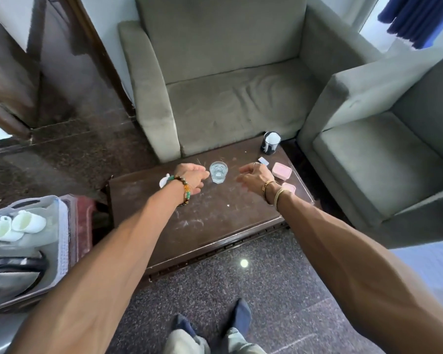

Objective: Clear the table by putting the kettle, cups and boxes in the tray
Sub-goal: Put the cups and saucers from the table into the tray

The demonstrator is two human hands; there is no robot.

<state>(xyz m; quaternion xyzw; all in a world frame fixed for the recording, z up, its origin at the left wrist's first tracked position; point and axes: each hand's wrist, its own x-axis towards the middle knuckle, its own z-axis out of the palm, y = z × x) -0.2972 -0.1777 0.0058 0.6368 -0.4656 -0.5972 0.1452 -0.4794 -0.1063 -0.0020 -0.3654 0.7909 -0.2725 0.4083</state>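
both hands (pixel 193 176) (pixel 253 176) outstretched, fingers loosely curled, flanking glass (pixel 218 171).

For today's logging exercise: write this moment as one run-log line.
left hand: open, beside glass | right hand: open, empty | tray: white cups, kettle | table: glass, dark cup, pink boxes

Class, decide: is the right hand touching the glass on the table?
Apart. The head view shows a strip of bare table between the right hand and the glass.
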